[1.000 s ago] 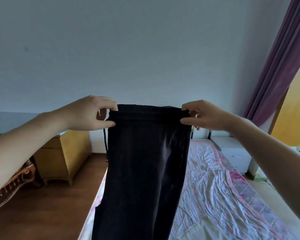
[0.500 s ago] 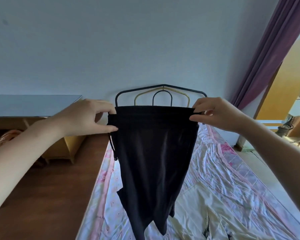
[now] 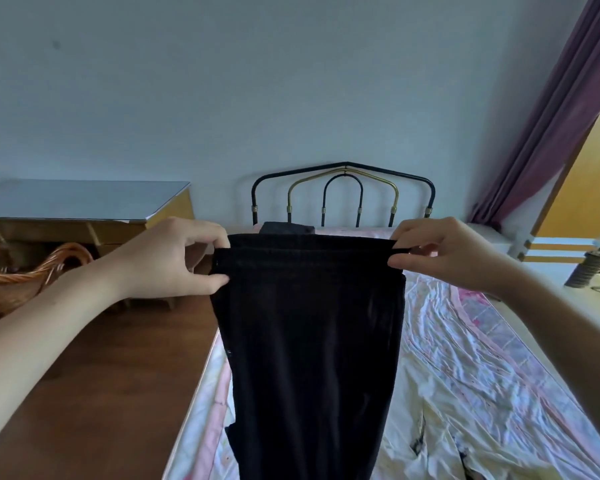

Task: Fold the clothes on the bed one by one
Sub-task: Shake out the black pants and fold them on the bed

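Fingers of left hand (image 3: 174, 254) & right hand (image 3: 440, 252) pinch black trousers (image 3: 309, 341) waistband, arms outstretched over bed (image 3: 482, 375).

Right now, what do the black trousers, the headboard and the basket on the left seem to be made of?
Black trousers: soft matte cloth, probably knit; they hang limp.
Headboard: metal tubing, glossy black and gold; thin bent bars.
Basket: woven wicker or rattan, likely varnished; twisted shiny strands.

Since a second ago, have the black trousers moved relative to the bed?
Yes. The black trousers, pinched by the left hand and right hand, have dropped toward the bed; the headboard now shows above their waistband.
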